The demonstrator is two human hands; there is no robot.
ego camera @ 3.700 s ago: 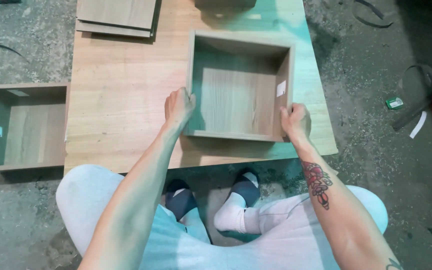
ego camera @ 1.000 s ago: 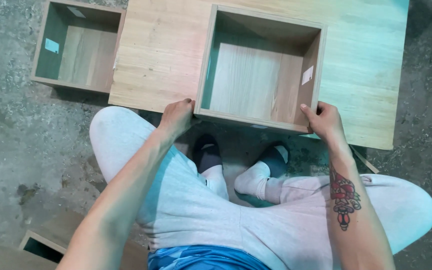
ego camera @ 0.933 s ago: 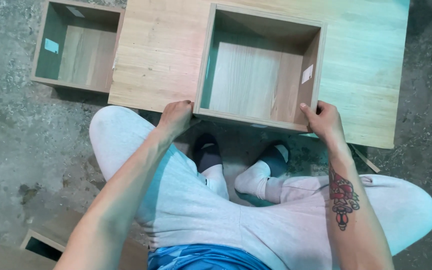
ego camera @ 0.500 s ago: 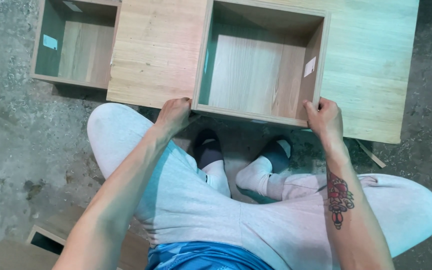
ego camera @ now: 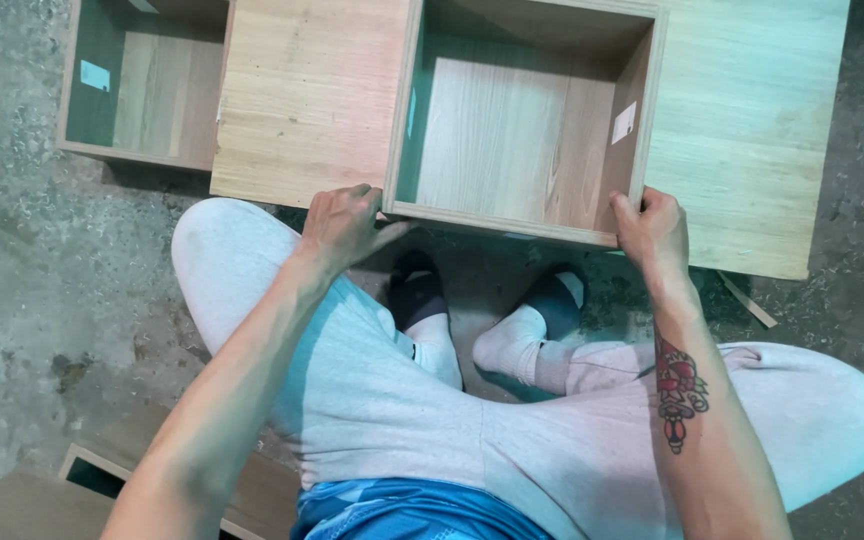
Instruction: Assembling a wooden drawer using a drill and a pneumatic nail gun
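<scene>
Hands first: we find our left hand (ego camera: 344,222) closed on the near left corner of the open wooden box (ego camera: 527,120), fingers curled over the corner edge and thumb stretched along the near wall. Our right hand (ego camera: 654,226) is clamped on the near right corner of the same box, fingers wrapped over the top of the right wall. Both grips are shut on wood; neither hand is loose.

The box lies on a large pale wooden board (ego camera: 752,130), its opening facing up toward us and its near wall level with the board's near edge. Inside we see a light wood-grain bottom, and a small white sticker (ego camera: 624,122) sits on the inner face of the right wall.

Left of the box, past the board's left edge, a second open box (ego camera: 137,85) rests on the concrete floor (ego camera: 22,280), with a small pale label (ego camera: 95,75) on its inner left wall. Just below the box's near wall, our feet in dark-and-white socks (ego camera: 422,310) touch the floor between our bent knees in light grey trousers (ego camera: 352,390). A red and dark tattoo (ego camera: 680,385) marks the right forearm. Well below the box, at the lower left corner of the view, part of another wooden frame (ego camera: 92,470) shows; we cannot tell its full shape.
</scene>
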